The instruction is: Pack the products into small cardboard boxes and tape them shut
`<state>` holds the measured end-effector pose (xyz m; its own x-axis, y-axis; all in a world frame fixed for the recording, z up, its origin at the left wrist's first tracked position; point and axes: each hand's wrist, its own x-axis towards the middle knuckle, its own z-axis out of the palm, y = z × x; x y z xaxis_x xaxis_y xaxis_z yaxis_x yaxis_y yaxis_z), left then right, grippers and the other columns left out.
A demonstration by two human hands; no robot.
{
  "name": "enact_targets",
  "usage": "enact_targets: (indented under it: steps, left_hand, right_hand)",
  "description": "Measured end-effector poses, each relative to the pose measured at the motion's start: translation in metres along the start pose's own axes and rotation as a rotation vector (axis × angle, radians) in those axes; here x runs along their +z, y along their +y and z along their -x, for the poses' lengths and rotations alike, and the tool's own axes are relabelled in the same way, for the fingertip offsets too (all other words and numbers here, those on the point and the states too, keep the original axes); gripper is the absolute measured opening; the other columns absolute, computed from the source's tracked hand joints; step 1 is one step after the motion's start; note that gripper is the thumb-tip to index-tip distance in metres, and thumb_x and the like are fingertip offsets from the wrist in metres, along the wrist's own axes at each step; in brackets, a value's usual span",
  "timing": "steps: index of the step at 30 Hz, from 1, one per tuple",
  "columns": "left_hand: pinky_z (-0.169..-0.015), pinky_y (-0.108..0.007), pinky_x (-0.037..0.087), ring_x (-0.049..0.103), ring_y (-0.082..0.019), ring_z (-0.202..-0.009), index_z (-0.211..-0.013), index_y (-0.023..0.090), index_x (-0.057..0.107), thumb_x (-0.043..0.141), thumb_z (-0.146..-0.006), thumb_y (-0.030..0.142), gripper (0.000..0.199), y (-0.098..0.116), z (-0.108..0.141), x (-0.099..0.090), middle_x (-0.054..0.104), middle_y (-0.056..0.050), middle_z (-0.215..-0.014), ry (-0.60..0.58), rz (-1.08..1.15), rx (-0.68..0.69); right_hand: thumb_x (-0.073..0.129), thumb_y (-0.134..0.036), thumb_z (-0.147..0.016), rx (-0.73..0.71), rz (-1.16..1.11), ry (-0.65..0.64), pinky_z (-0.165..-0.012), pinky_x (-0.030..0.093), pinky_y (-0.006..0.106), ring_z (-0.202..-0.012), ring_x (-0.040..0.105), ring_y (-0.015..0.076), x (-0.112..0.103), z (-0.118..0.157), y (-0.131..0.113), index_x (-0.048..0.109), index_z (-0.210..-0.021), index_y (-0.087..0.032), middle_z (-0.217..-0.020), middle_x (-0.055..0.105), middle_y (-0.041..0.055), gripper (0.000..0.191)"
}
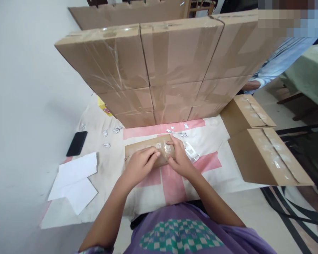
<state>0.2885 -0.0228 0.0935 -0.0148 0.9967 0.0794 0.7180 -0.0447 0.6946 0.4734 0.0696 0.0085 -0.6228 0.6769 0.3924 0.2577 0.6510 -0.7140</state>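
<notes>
A small brown cardboard box (143,144) lies in front of me on the cloth, with shiny clear tape (167,150) near its right part. Over the box's middle, my left hand (141,162) is closed, thumb and forefinger pinched together at the surface. Whatever is between those fingertips is too small to make out. My right hand (180,160) grips the box's right end, forefinger near the far edge and thumb toward the near side. Just right of that hand is a white piece with rectangular openings (192,152), partly covered by it.
A wall of stacked taped boxes (175,53) rises behind. Two open-sided boxes (278,155) stand right. Left are a black phone (76,143), white papers (78,169), crumpled foil bits (106,145) and a yellow packet (104,106). Another person's blue sleeve (286,60) shows far right.
</notes>
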Motion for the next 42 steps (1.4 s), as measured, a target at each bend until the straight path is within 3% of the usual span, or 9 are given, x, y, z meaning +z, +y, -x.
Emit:
enact_targets:
  steps: [6, 11, 15, 18, 23, 27, 37, 39, 42]
  left_hand:
    - [-0.058, -0.026, 0.034, 0.053, -0.014, -0.064, -0.077, 0.022, 0.056, 0.060, -0.092, 0.038, 0.022, 0.002, -0.038, -0.003, 0.057, 0.005, -0.068, -0.195, -0.038, -0.065]
    - [-0.059, -0.027, 0.033, 0.055, -0.016, -0.065, -0.087, 0.023, 0.060, 0.064, -0.087, 0.035, 0.013, -0.009, -0.049, 0.008, 0.057, 0.005, -0.070, -0.217, -0.137, -0.085]
    - [-0.074, -0.032, 0.043, 0.061, -0.022, -0.087, -0.114, 0.023, 0.061, 0.066, -0.088, 0.041, 0.033, -0.023, -0.047, 0.018, 0.067, -0.002, -0.097, -0.085, -0.216, -0.054]
    - [-0.080, -0.033, 0.045, 0.061, -0.024, -0.097, -0.121, 0.024, 0.060, 0.069, -0.087, 0.048, 0.043, -0.030, -0.045, 0.021, 0.068, -0.005, -0.111, -0.001, -0.217, -0.074]
    - [-0.069, -0.029, 0.041, 0.063, -0.019, -0.079, -0.115, 0.027, 0.063, 0.062, -0.093, 0.047, 0.030, -0.030, -0.045, 0.029, 0.071, 0.000, -0.094, 0.084, -0.210, -0.194]
    - [-0.066, -0.028, 0.038, 0.064, -0.020, -0.076, -0.112, 0.026, 0.065, 0.063, -0.092, 0.051, 0.032, -0.029, -0.043, 0.036, 0.070, 0.000, -0.085, 0.155, -0.265, -0.259]
    - [-0.071, -0.030, 0.042, 0.068, -0.022, -0.083, -0.112, 0.025, 0.067, 0.050, -0.101, 0.039, 0.025, -0.043, -0.034, 0.031, 0.074, -0.003, -0.091, 0.115, -0.297, -0.129]
    - [-0.072, -0.031, 0.043, 0.069, -0.023, -0.085, -0.113, 0.025, 0.068, 0.050, -0.101, 0.039, 0.025, -0.045, -0.032, 0.030, 0.074, -0.003, -0.092, 0.119, -0.305, -0.119]
    - [-0.074, -0.031, 0.044, 0.069, -0.023, -0.088, -0.113, 0.025, 0.068, 0.051, -0.101, 0.038, 0.025, -0.046, -0.031, 0.030, 0.074, -0.003, -0.094, 0.129, -0.317, -0.108]
  right_hand:
    - [0.051, -0.014, -0.084, 0.018, -0.066, 0.042, -0.115, 0.039, 0.059, -0.134, 0.046, 0.0321, 0.005, 0.008, 0.003, 0.012, -0.162, -0.020, -0.140, 0.054, 0.0161, 0.087]
    - [0.051, -0.012, -0.083, 0.026, -0.086, 0.067, -0.116, 0.038, 0.057, -0.135, 0.043, 0.0312, 0.004, 0.009, 0.005, 0.017, -0.160, -0.020, -0.135, 0.056, 0.0146, 0.084]
    - [0.051, -0.013, -0.085, 0.038, -0.114, 0.051, -0.118, 0.038, 0.058, -0.137, 0.040, 0.0310, 0.004, 0.009, 0.006, 0.019, -0.159, -0.020, -0.138, 0.055, 0.0146, 0.081]
    - [0.050, -0.013, -0.086, 0.056, -0.136, 0.024, -0.118, 0.037, 0.058, -0.138, 0.039, 0.0309, 0.005, 0.008, 0.006, 0.021, -0.159, -0.020, -0.140, 0.054, 0.0141, 0.079]
    - [0.049, -0.011, -0.085, 0.060, -0.148, 0.016, -0.120, 0.034, 0.057, -0.140, 0.035, 0.0303, 0.006, 0.008, 0.005, 0.023, -0.158, -0.020, -0.143, 0.054, 0.0127, 0.077]
    - [0.049, -0.011, -0.085, 0.065, -0.148, 0.030, -0.119, 0.036, 0.057, -0.139, 0.038, 0.0300, 0.005, 0.009, 0.004, 0.027, -0.156, -0.021, -0.142, 0.054, 0.0132, 0.074]
    - [0.052, -0.016, -0.089, 0.098, -0.172, 0.093, -0.114, 0.041, 0.055, -0.135, 0.044, 0.0301, 0.018, 0.025, -0.010, 0.043, -0.145, -0.020, -0.137, 0.056, 0.0139, 0.057]
    - [0.054, -0.020, -0.092, 0.104, -0.209, 0.089, -0.113, 0.044, 0.051, -0.132, 0.049, 0.0285, 0.012, 0.024, -0.006, 0.048, -0.143, -0.021, -0.135, 0.059, 0.0130, 0.052]
    - [0.041, -0.026, -0.102, 0.184, -0.215, 0.048, -0.103, 0.051, 0.039, -0.116, 0.063, 0.0223, -0.007, 0.005, 0.016, 0.066, -0.123, -0.022, -0.120, 0.069, 0.0094, 0.033]
